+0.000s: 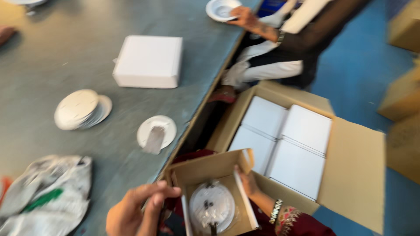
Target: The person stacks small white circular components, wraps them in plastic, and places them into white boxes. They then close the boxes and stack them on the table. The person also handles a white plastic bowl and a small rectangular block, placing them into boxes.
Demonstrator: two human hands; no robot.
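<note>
A small open cardboard box [205, 168] sits at the bottom centre, just off the table's edge. Inside it lies a round white lamp fixture [212, 206] in clear wrap. My right hand [248, 183], a beaded bracelet on its wrist, grips the box's right wall from outside. My left hand [135, 209] comes in from the lower left, its fingertips pinched at the box's left flap. The view is motion-blurred, so the exact contact there is unclear.
On the grey table [52, 52] are a closed white box [148, 61], a stack of white discs [81, 109], a single white fixture [156, 131] and a crumpled plastic bag [43, 192]. A large carton [354, 175] holds several white boxes. A co-worker's hand [247, 17] holds a white fixture [221, 8].
</note>
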